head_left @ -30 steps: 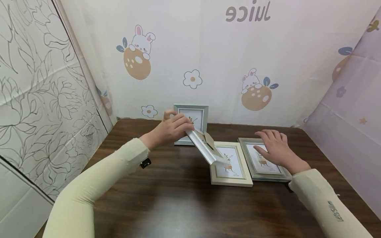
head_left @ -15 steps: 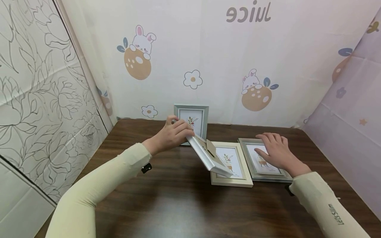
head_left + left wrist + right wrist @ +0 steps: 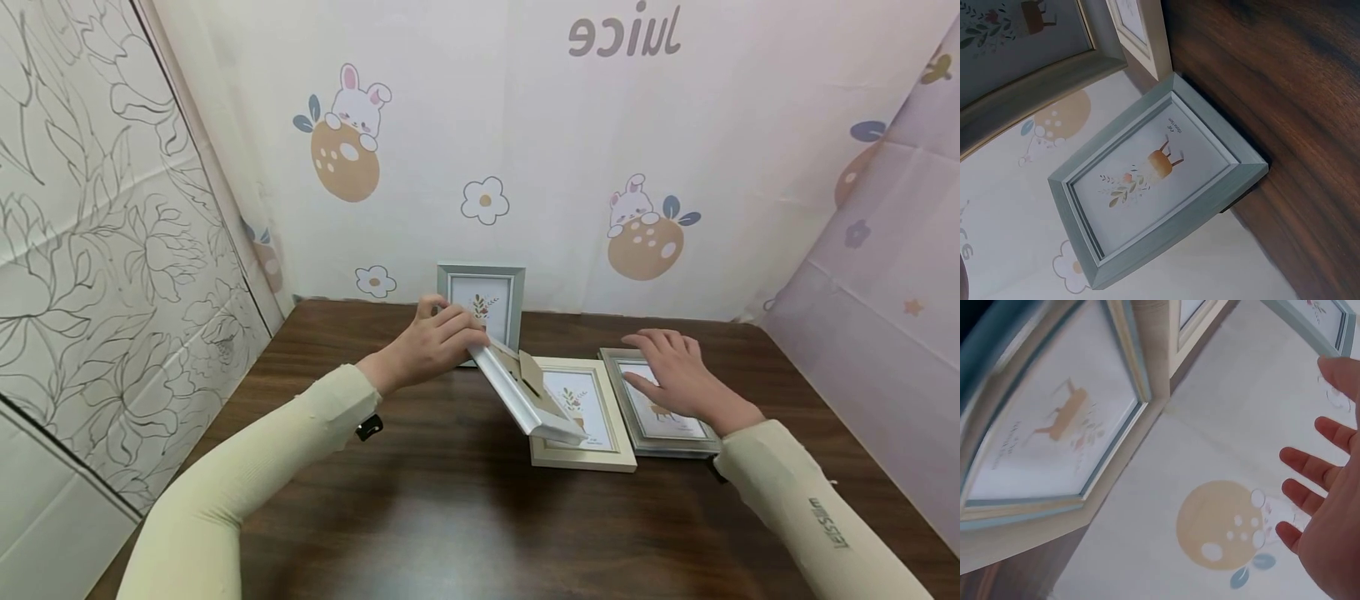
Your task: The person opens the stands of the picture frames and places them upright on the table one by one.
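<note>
My left hand (image 3: 431, 342) grips the upper end of a white picture frame (image 3: 510, 396), which is tilted. Its brown back with a support flap (image 3: 531, 372) faces up. Under its lower end lies a cream picture frame (image 3: 622, 433), face up; whether they touch I cannot tell. Just behind my left hand a grey-green picture frame (image 3: 517, 308) stands upright, its plant print plain in the left wrist view. My right hand (image 3: 682, 379) holds nothing, fingers spread above a silver-grey picture frame (image 3: 637, 446) lying face up. In the right wrist view the right hand (image 3: 1329, 531) has extended fingers.
Dark wooden tabletop (image 3: 405, 508) extends in front of the frames. A white curtain (image 3: 547, 167) with rabbit and flower prints hangs behind the table's back edge. Line-drawn flower panels (image 3: 97, 208) stand at the left, and a pale purple curtain (image 3: 885, 275) at the right.
The white frame's upper end has dropped slightly and its back has turned more toward me. My right hand has shifted left over the silver-grey frame.
</note>
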Available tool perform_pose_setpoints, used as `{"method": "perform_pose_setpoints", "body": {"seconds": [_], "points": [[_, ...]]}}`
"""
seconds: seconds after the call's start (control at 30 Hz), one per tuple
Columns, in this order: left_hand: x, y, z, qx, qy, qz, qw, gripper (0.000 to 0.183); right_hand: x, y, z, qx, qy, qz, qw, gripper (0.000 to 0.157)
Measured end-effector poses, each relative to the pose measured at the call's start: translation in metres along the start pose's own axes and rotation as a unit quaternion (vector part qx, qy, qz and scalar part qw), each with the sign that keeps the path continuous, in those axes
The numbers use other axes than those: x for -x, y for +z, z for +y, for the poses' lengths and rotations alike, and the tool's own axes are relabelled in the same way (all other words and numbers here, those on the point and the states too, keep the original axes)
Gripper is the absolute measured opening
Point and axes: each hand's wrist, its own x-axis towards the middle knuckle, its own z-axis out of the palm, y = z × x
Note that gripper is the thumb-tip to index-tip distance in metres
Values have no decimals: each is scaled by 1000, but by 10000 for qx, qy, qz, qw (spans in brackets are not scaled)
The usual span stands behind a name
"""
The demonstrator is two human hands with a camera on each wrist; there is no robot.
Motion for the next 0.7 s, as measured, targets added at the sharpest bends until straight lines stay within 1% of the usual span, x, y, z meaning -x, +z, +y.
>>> {"method": "perform_pose_setpoints", "body": {"seconds": [0.23,0.37,0.53,0.7], "points": [[-1,0,2,49,-47,-94,9999,47,-24,3,-13,-55,-446,-273,9986,55],[-2,1,3,61,-31,-46,10000,45,-38,7,-19,-185,-658,-429,9967,59],[-1,3,3,94,-26,16,10000,42,-50,11,-29,-324,-974,-616,9928,63],[-1,3,4,154,-45,-2,9999,45,-62,16,-38,-357,-1209,-722,9894,64]]}}
